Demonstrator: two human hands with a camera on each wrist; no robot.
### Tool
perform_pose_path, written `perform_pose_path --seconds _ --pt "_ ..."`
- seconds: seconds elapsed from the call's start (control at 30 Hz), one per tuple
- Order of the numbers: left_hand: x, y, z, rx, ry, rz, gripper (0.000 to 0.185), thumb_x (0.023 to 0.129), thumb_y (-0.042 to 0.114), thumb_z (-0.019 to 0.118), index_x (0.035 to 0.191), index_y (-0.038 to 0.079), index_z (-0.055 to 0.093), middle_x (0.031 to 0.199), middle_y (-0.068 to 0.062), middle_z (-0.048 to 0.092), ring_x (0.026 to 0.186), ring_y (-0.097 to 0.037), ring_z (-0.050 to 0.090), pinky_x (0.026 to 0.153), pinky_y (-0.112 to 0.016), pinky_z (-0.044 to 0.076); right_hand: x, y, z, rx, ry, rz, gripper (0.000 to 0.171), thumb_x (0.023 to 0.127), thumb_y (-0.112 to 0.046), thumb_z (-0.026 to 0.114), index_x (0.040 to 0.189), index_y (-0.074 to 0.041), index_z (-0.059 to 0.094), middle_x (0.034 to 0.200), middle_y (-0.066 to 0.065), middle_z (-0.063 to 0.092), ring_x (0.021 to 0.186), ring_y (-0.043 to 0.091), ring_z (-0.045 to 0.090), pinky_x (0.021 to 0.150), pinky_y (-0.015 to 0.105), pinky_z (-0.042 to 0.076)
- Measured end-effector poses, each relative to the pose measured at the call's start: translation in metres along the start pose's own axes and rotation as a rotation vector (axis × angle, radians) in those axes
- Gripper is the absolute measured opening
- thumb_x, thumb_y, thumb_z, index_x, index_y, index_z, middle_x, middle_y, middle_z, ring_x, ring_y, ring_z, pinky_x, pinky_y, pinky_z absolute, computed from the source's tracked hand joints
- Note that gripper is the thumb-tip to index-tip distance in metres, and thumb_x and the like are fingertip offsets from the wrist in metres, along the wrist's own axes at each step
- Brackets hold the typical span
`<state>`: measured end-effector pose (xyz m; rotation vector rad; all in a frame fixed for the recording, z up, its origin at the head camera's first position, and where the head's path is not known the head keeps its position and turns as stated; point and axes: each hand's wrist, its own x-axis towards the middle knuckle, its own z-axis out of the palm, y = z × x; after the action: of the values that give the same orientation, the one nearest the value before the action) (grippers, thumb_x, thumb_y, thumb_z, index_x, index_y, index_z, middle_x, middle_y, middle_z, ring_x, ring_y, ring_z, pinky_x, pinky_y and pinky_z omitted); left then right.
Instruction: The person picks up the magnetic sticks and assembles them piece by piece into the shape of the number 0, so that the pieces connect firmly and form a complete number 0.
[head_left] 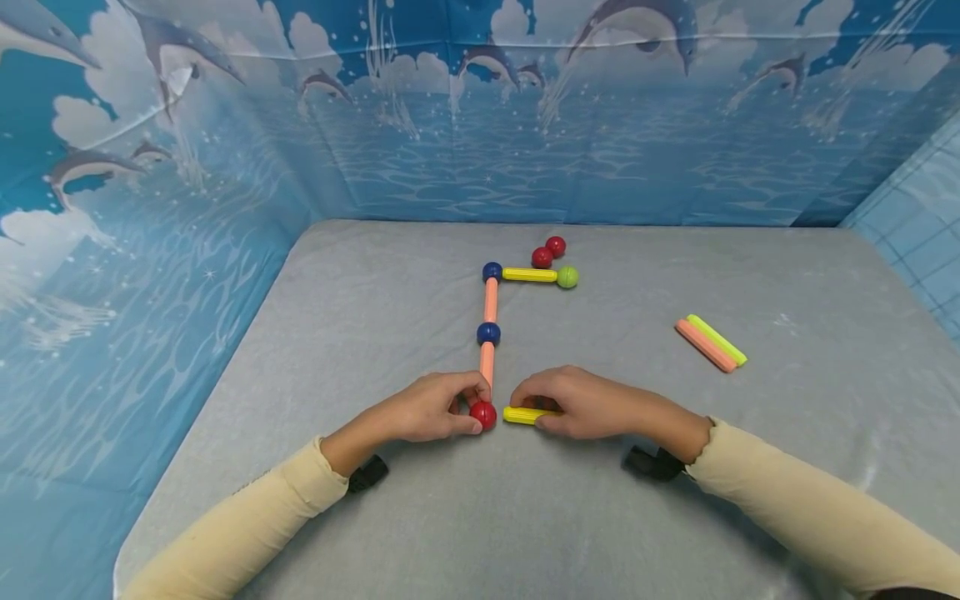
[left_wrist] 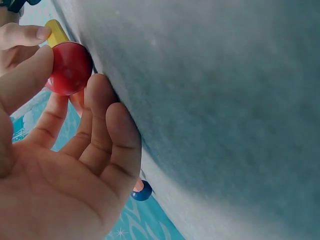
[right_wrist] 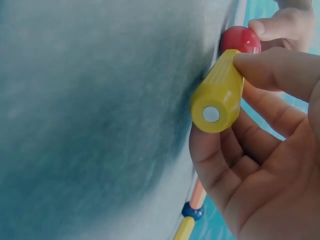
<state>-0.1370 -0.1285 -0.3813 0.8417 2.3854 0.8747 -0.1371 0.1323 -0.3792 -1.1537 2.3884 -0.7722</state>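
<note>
My left hand (head_left: 435, 408) pinches a red ball (head_left: 483, 415) between thumb and fingers at the near end of a joined line of pieces. From the ball an orange rod (head_left: 487, 363) runs away to a blue ball (head_left: 488, 333). A second orange rod (head_left: 491, 300) leads on to another blue ball (head_left: 492, 272), where a yellow rod (head_left: 529, 275) branches right to a green ball (head_left: 567, 277). My right hand (head_left: 592, 403) pinches a yellow rod (right_wrist: 217, 95), its far end pointing at the red ball with a small gap in the head view. A round silvery disc (right_wrist: 211, 114) shows in its near end.
Two loose red balls (head_left: 542, 257) lie behind the far yellow rod. To the right, an orange rod (head_left: 705, 345) and a yellow-green rod (head_left: 717, 340) lie side by side on the grey table cover (head_left: 600, 517). A dolphin-printed blue curtain (head_left: 465, 167) stands behind.
</note>
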Motion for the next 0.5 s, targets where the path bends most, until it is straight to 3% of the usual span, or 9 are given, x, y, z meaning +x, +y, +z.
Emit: perform_pose_path --seconds 0.5 --pt "-0.0006 0.0036 0.0004 0.050 -0.005 0.020 0.021 0.090 0.021 0.073 0.109 0.022 0.062 0.090 0.008 0.064 0.072 -0.009 0.056 0.065 -0.021 0.045 0.0076 -0.0050 -0.0014 0.013 -0.041 0.020 0.029 0.093 -0.010 0.065 0.119 -0.022 0.067 0.102 -0.012 0.066 0.086 0.005 0.056 0.081 0.027 0.053"
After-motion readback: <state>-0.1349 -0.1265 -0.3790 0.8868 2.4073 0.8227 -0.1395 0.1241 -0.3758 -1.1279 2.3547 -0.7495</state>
